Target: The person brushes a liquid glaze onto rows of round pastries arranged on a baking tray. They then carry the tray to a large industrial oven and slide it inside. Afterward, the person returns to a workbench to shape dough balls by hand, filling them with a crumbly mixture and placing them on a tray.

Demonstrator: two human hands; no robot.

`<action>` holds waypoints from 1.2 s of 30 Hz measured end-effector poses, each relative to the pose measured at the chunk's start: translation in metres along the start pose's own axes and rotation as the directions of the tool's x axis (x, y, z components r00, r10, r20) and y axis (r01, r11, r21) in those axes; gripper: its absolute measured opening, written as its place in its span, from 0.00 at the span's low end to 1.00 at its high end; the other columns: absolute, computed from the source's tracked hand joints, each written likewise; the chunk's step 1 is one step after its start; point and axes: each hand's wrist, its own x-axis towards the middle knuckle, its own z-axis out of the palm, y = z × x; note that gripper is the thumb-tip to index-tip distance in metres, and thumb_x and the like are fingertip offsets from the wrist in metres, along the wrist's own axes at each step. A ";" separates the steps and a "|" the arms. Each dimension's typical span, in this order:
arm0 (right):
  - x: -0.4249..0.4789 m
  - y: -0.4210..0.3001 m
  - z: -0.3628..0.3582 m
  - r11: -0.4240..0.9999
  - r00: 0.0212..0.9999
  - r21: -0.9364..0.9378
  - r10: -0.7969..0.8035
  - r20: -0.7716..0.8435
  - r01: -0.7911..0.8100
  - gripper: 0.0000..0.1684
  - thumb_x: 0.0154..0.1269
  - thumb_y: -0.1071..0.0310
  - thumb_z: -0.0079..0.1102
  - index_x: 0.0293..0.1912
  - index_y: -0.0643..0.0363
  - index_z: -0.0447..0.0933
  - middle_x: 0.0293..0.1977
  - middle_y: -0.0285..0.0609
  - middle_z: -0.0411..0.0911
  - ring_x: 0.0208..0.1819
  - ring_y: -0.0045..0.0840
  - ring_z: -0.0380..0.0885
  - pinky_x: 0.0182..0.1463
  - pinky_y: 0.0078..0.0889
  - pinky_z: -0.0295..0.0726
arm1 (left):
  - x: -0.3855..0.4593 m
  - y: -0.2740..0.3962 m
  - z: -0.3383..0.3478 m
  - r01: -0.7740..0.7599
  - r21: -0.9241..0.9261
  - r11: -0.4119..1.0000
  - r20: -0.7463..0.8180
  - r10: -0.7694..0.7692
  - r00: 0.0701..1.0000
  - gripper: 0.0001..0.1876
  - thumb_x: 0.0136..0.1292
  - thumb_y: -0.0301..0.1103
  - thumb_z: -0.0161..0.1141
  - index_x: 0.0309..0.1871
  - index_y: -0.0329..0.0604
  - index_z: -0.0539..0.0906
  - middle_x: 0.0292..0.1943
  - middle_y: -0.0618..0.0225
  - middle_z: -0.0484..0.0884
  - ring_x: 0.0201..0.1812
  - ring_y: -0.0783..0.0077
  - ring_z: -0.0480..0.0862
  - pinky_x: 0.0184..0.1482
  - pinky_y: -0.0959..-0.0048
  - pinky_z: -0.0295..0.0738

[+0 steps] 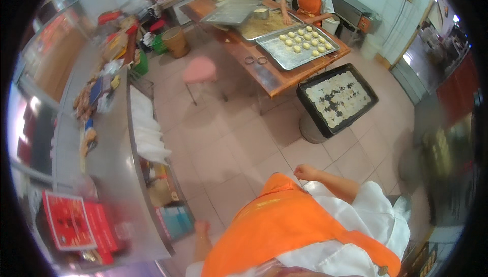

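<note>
My right hand [305,172] hangs in front of the orange apron [282,216], fingers curled, with nothing visible in it. My left hand [202,226] is low at the apron's other side, blurred, near the shelf below the steel counter [118,162]; its grip is unclear. Both hands are apart from the work surfaces. Ahead, a black baking pan [312,110] with a patchy pale layer inside rests on a round container [309,130]. Beyond it, a metal tray [276,50] of several round dough pieces [306,37] lies on the wooden table [236,50].
A co-worker [310,4] in an orange apron reaches into a tray of brown crumbly material [267,23]. A pink stool [199,70] stands on the tiled floor [228,143]. Two rings [262,60] lie on the table. Red boxes [76,223] sit on the counter at left.
</note>
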 end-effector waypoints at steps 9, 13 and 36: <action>0.050 -0.248 -0.202 0.354 0.908 0.869 -0.362 -0.213 0.345 0.13 0.60 0.62 0.57 0.39 0.60 0.71 0.25 0.30 0.68 0.24 0.13 0.64 0.29 0.17 0.63 | 0.069 0.309 0.054 -0.268 -0.115 0.957 0.257 0.289 0.922 0.12 0.64 0.34 0.48 0.42 0.35 0.75 0.35 0.62 0.80 0.35 0.71 0.80 0.36 0.74 0.76; 0.033 -0.357 -0.280 0.281 0.593 0.777 -0.792 -0.143 0.563 0.16 0.57 0.62 0.59 0.40 0.65 0.73 0.26 0.38 0.73 0.26 0.21 0.69 0.27 0.22 0.65 | 0.107 0.386 0.069 -0.157 -0.273 0.949 0.427 0.266 0.864 0.10 0.63 0.33 0.51 0.43 0.37 0.74 0.35 0.63 0.80 0.36 0.70 0.80 0.37 0.74 0.77; 0.316 -0.404 -0.475 0.426 0.553 0.354 -0.685 -0.474 0.832 0.14 0.55 0.63 0.63 0.38 0.62 0.76 0.24 0.37 0.75 0.24 0.24 0.71 0.31 0.28 0.71 | 0.301 1.052 0.307 0.158 -0.771 0.617 0.557 0.532 0.638 0.31 0.61 0.43 0.58 0.61 0.36 0.62 0.55 0.51 0.70 0.55 0.55 0.72 0.61 0.57 0.61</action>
